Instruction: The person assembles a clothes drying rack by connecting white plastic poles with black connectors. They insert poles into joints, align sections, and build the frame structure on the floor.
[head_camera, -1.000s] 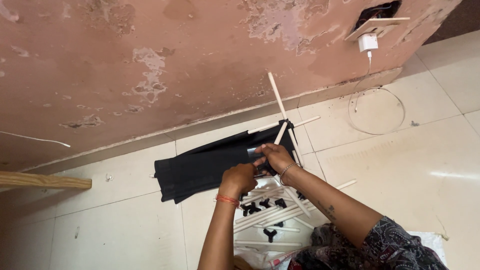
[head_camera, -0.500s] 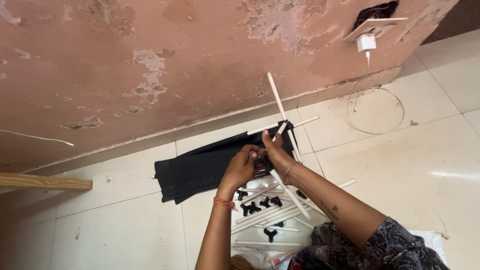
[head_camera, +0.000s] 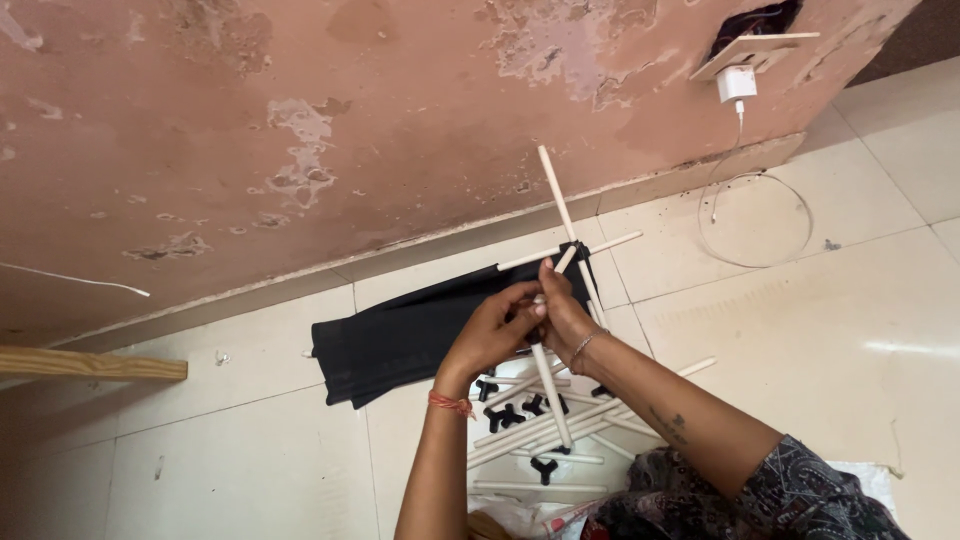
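Head view: the white rod frame, thin rods crossing at a black connector, is held up over the floor near the wall. The left hand and right hand both curl closed around its lower rod. Black cloth lies left; loose rods lie nearer. Bare tiles spread right.

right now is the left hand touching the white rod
Touching: the head view shows the left hand with fingertips closed on the white rod, beside the right hand.
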